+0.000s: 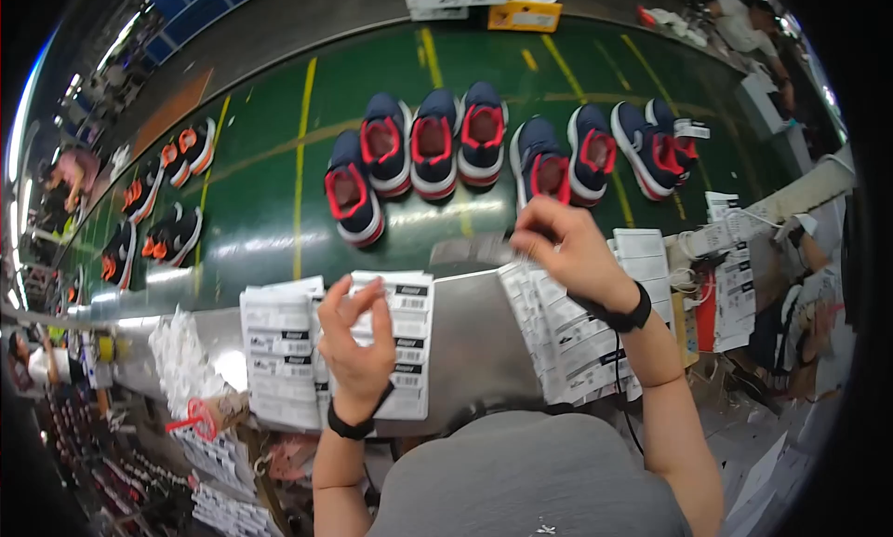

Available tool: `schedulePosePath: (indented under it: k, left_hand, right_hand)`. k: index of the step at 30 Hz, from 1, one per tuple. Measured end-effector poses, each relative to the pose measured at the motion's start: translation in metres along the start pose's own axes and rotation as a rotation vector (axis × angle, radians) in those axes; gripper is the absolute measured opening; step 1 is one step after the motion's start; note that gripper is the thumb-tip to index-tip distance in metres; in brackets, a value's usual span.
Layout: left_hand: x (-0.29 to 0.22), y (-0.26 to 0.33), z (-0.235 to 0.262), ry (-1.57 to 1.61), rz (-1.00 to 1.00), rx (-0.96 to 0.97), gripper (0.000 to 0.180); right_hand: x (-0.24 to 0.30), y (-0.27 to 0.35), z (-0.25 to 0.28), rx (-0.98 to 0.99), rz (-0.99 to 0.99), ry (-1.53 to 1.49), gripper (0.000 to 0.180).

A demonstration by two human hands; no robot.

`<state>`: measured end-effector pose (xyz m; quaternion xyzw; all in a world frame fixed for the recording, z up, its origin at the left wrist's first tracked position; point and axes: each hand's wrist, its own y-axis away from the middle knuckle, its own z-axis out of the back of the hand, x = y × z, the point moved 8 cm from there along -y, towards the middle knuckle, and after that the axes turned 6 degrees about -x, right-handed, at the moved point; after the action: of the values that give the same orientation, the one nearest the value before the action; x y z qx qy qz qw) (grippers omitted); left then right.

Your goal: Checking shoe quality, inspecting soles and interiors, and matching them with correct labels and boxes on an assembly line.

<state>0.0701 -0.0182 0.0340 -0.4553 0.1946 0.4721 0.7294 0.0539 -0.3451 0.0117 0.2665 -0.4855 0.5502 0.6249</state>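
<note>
My left hand [358,343] is over white label sheets [409,351] at the near edge, thumb and fingertip drawn together. Anything between them is too small to make out. To the right, my right hand [579,258] curls in a pinch near the belt's edge, just in front of the navy shoes. A blurred grey flat piece [470,250] lies beside its fingertips; whether they grip it is unclear. Navy shoes with red linings and white soles, such as this shoe [352,197], stand in a row beyond both hands. More label sheets [572,323] lie under my right wrist.
The green conveyor belt [260,239] carries black-and-orange shoes [172,234] at left. A metal ledge [474,342] runs along my side, with crumpled white paper [181,360] and a drink cup [216,413] at its left. Boxes [524,16] stand beyond the belt. Other people work at both sides.
</note>
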Motion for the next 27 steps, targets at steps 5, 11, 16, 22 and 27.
schedulePosePath:
  k: [5,11,16,22,27]
  left_hand:
    - [0.015,-0.081,-0.085,-0.339,-0.12,0.115,0.079]
    - [0.093,-0.111,-0.173,-0.606,0.098,0.314,0.083]
    - [0.103,-0.134,-0.154,-0.701,0.046,0.139,0.052]
    - [0.153,-0.177,-0.096,-0.729,0.055,0.047,0.043]
    - [0.101,-0.155,-0.064,-0.668,-0.23,0.079,0.038]
  right_hand:
    - [-0.099,-0.064,0.175,-0.374,-0.155,0.032,0.02]
    - [-0.191,-0.091,0.209,-0.406,-0.232,0.659,0.045]
    - [-0.122,-0.089,0.196,-0.598,-0.176,1.094,0.087]
    - [-0.005,-0.09,0.071,-0.365,0.397,0.734,0.062]
    - [-0.013,-0.106,-0.036,0.052,0.412,0.72,0.064]
